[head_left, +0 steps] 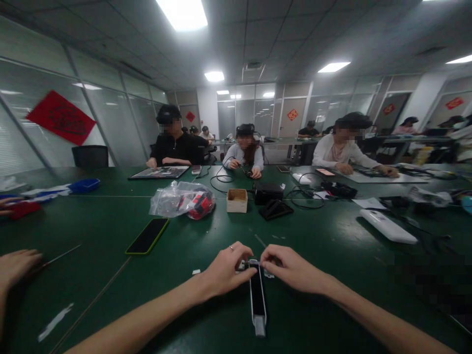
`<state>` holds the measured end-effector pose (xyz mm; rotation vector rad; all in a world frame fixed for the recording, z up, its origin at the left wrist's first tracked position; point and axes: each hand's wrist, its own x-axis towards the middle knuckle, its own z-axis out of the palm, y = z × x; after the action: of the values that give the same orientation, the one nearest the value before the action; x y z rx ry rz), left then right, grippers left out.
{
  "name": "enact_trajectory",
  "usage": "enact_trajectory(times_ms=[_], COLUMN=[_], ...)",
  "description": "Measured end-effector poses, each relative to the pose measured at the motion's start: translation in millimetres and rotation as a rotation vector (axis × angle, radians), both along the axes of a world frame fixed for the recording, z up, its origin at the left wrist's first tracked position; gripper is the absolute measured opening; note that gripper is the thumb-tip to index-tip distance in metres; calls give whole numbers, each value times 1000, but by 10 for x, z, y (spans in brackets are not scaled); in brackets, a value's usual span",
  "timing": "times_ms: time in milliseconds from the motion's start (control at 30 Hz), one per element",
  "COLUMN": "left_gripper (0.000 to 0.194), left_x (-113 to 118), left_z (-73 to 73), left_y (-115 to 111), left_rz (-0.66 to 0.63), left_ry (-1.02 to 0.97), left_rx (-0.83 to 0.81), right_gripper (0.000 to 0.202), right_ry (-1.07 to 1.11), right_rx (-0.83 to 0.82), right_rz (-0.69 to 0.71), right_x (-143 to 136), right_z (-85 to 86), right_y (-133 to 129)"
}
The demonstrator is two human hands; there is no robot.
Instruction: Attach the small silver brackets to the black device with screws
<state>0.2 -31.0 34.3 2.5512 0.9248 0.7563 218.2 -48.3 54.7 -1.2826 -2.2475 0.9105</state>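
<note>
A long, narrow device (258,295) with a black face and a pale frame lies on the green table, its pale block-like end toward me. My left hand (228,269), with a ring on one finger, grips its far end from the left, the thumb on the black face. From the right, my right hand (289,265) is closed beside that same end. A thin grey rod (260,240) sticks out past its curled fingers; the rest of the rod is hidden. Small pale bits (269,275) show under the right fingers. A small white scrap (196,272) lies left of my left hand.
Ahead are a phone (147,237) with a green edge, a plastic bag (180,199) with red and black contents, a small open box (236,201) and a white case (387,226). Another person's hand (20,268) rests at left near a thin rod. Several people sit opposite.
</note>
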Motion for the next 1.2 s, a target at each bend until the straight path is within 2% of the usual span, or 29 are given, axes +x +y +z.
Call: enact_trajectory(times_ms=[100,233,367,600,733,900,1067,1200], left_gripper=[12,11,16,26,20,15,19,19], left_x=[50,55,30,22,51,83,68,38], left_z=[56,85,134,184,167,111,79,134], left_y=[-122,-155,-141,-154,-165,-155,-132,-130], left_rz=[-99,-99,-95,-133,-124,-78,-48,-41], left_ry=[33,160,202,224,203,178,208,245], left_rx=[167,333,429,585,641,612,450,319], right_gripper=[24,30,33,17,12,11,14,18], right_ry=[130,251,338,343,335,376,392,359], right_rx=[-82,-255,-364,-481,-493,-464,-413,-376], right_rz=[22,21,37,7,15,23,-25,-41], right_x=[-179,-217,-176,-164,-146,-149,-189,-199], right_z=[7,-1,-43,3,19,14,-23,-29], right_y=[-89,-97,-65,-63,-57,-52,-53,-63])
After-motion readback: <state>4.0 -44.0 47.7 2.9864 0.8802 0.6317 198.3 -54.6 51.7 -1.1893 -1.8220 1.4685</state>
